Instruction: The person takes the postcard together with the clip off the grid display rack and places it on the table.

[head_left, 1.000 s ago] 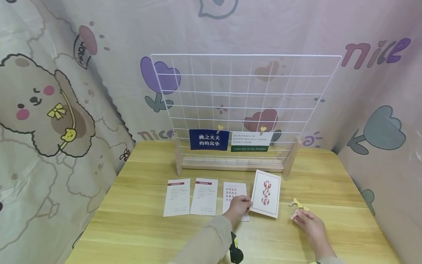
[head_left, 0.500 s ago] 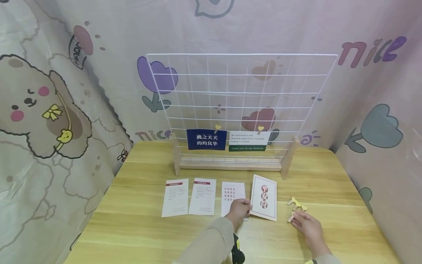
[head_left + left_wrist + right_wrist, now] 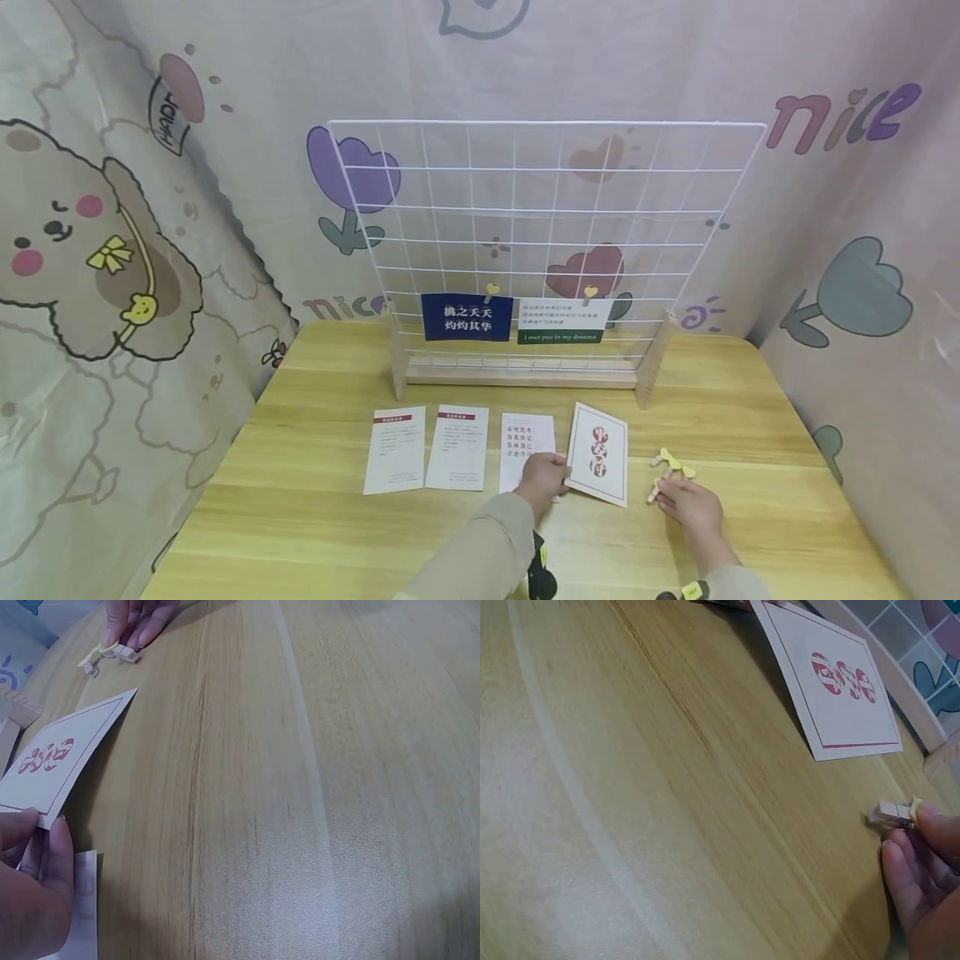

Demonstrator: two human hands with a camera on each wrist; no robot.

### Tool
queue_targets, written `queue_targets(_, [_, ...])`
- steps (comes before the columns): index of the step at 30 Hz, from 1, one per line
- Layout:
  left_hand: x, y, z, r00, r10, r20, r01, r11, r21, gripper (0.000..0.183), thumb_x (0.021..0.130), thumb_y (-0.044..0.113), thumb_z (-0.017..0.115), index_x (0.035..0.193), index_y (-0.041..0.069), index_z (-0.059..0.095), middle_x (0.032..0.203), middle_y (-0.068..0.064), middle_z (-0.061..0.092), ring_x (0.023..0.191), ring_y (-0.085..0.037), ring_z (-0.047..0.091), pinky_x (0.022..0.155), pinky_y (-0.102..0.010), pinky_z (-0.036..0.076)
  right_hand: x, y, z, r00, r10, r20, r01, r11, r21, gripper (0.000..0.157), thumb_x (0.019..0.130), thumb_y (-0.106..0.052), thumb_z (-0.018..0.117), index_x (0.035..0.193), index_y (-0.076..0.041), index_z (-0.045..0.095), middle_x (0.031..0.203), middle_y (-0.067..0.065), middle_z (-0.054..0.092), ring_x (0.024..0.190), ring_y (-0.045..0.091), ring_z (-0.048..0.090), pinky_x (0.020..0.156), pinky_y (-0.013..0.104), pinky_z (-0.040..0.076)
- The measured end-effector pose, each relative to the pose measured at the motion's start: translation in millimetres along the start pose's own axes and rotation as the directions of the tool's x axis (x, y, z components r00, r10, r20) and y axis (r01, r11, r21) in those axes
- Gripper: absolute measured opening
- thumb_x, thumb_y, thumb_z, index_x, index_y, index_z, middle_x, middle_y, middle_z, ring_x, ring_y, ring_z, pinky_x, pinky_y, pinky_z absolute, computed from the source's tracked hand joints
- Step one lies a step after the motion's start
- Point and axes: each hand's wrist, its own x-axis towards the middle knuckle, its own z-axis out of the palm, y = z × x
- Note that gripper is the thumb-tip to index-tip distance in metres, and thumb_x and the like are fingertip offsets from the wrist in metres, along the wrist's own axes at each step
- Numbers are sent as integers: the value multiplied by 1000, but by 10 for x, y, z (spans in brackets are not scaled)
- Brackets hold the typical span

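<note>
My left hand (image 3: 543,483) pinches a white card (image 3: 597,454) by its left edge, near the lower corner. The card has a thin red border and red round characters; it is tilted, its far end raised over the table in the left wrist view. Beneath that hand lies another card (image 3: 527,433) with red text, partly covered. To the right, my right hand (image 3: 693,508) pinches a small wooden clothespin (image 3: 892,814) with a yellow heart between thumb and fingers. More yellow-topped clothespins (image 3: 671,460) lie on the table just beyond the fingertips.
A white wire grid (image 3: 540,208) on a wooden stand (image 3: 521,379) rises at the back. Clothespins hold a blue card (image 3: 467,323) and a white-and-green card (image 3: 561,315) on it. Two text cards (image 3: 395,450) lie side by side on the wooden table (image 3: 300,500), left of the hands.
The card in my left hand has tipped, its top edge sinking towards me. My right hand has shifted slightly left with the clothespin, which now sticks out farther from the fingertips.
</note>
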Motion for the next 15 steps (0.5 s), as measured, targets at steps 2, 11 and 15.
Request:
queue_targets(2, [4,2,0,1000,0,-8,0,1000,16,9,75,0,61,84,-1,62,73,-3,57,55,-13,56,52,-23,49,5,-4,3,1000,2,1,-2,1000,-26,10,75,0,63,82,6,60,67,2,61,60,10,59,61,22,50])
queue_targets(11, [21,27,23,1000,-7,-16,8,999,47,5,73,0,62,77,-3,61,69,-3,56,54,-13,58,50,-21,49,18,-32,29,1000,-4,-16,2,993,-119,23,75,4,60,91,18,53,64,5,61,57,10,59,57,21,50])
queue_targets(15, [22,50,22,1000,-16,-12,17,998,66,5,74,1,62,77,-3,61,70,-4,56,56,-13,59,50,-21,49,28,-41,32,1000,-8,-21,5,989,-150,25,75,4,59,94,19,51,65,7,61,57,10,58,57,21,50])
